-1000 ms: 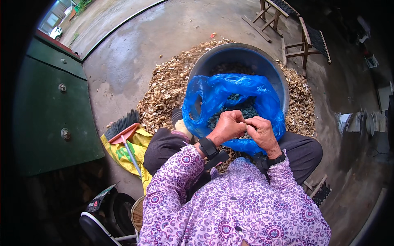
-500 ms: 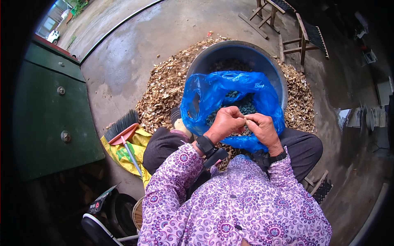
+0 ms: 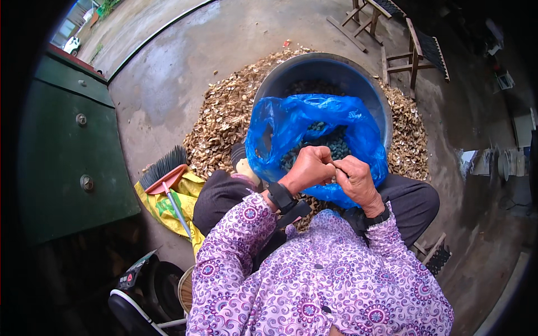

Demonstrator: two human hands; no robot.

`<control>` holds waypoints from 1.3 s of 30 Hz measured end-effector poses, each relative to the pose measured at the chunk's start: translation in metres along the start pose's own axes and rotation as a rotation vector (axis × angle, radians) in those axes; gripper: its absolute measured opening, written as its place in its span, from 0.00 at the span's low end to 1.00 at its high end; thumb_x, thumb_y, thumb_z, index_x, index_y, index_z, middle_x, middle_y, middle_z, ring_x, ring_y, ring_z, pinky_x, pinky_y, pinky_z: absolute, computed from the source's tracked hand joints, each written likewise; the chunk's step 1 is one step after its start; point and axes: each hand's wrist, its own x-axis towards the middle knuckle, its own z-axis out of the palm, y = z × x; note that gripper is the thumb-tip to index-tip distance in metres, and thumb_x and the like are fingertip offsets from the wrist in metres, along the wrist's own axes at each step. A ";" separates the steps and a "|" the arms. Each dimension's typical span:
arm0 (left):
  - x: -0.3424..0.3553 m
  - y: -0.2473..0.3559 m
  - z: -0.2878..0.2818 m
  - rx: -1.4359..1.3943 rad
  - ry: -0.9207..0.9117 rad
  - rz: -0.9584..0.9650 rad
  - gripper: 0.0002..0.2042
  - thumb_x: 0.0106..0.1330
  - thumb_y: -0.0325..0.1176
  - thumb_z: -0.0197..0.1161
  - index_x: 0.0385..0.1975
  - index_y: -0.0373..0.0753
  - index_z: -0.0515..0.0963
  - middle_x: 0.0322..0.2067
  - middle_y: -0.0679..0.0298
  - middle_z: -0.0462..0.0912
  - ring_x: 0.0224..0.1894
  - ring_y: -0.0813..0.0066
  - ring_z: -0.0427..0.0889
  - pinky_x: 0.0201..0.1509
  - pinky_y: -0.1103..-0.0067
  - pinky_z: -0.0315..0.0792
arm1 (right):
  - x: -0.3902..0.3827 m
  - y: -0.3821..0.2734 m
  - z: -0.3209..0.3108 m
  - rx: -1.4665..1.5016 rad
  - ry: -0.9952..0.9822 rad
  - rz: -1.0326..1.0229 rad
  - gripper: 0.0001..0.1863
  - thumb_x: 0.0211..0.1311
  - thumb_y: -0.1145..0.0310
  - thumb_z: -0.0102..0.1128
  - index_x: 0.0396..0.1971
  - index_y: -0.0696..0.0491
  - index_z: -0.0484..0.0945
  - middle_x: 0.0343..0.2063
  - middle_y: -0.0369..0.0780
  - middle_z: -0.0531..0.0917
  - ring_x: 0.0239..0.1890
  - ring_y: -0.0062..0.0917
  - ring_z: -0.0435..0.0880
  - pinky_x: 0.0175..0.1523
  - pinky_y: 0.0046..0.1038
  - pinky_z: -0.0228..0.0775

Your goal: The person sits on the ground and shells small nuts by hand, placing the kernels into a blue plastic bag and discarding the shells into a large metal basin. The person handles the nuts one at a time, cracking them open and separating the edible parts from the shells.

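Note:
My left hand (image 3: 310, 167) and my right hand (image 3: 357, 178) meet over a blue plastic bag (image 3: 263, 126), thumbs and fingertips pinched together. Between them is a peanut, mostly covered by the fingers. The open bag sits inside a large round metal basin (image 3: 376, 101) between my legs. Down in the bag lie many small kernels (image 3: 338, 147), tinted blue by the plastic. More small pieces (image 3: 314, 87) show in the shaded far part of the basin.
Broken peanut shells (image 3: 224, 115) lie heaped around the basin. To the left are a broom (image 3: 168, 176), a yellow sack (image 3: 189, 193) and a dark green metal cabinet (image 3: 73, 151). Folding stools (image 3: 417, 53) stand at far right. A scale-like device (image 3: 134, 274) is at lower left.
Both hands stay together over the bag. Their fingers have curled in more, and the small pale piece seen between the fingertips is now mostly hidden. My view has shifted slightly.

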 end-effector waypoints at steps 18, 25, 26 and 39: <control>0.001 -0.002 -0.001 -0.295 0.139 -0.070 0.03 0.46 0.22 0.57 0.17 0.32 0.70 0.14 0.59 0.75 0.15 0.77 0.73 0.17 0.83 0.67 | -0.008 0.033 0.007 0.134 0.188 0.328 0.08 0.51 0.72 0.53 0.29 0.59 0.77 0.20 0.35 0.78 0.19 0.13 0.71 0.24 0.17 0.64; 0.006 -0.008 0.004 -0.126 0.153 -0.010 0.04 0.47 0.26 0.59 0.20 0.33 0.72 0.15 0.63 0.75 0.16 0.81 0.72 0.19 0.85 0.66 | -0.004 0.032 -0.002 0.903 0.064 0.666 0.06 0.54 0.70 0.53 0.28 0.56 0.75 0.19 0.34 0.76 0.18 0.13 0.72 0.23 0.15 0.64; 0.006 -0.009 0.007 0.008 0.154 0.083 0.05 0.47 0.27 0.60 0.21 0.34 0.73 0.15 0.65 0.75 0.18 0.82 0.72 0.21 0.85 0.67 | -0.004 0.031 0.000 0.902 0.065 0.665 0.06 0.54 0.70 0.53 0.28 0.56 0.75 0.19 0.34 0.76 0.18 0.13 0.72 0.23 0.15 0.64; 0.006 0.001 0.008 -0.021 0.112 0.056 0.04 0.49 0.25 0.54 0.23 0.31 0.73 0.16 0.65 0.74 0.18 0.82 0.73 0.21 0.84 0.68 | -0.008 0.082 -0.061 1.677 0.625 0.300 0.09 0.57 0.66 0.52 0.33 0.56 0.70 0.23 0.35 0.74 0.19 0.13 0.70 0.21 0.15 0.63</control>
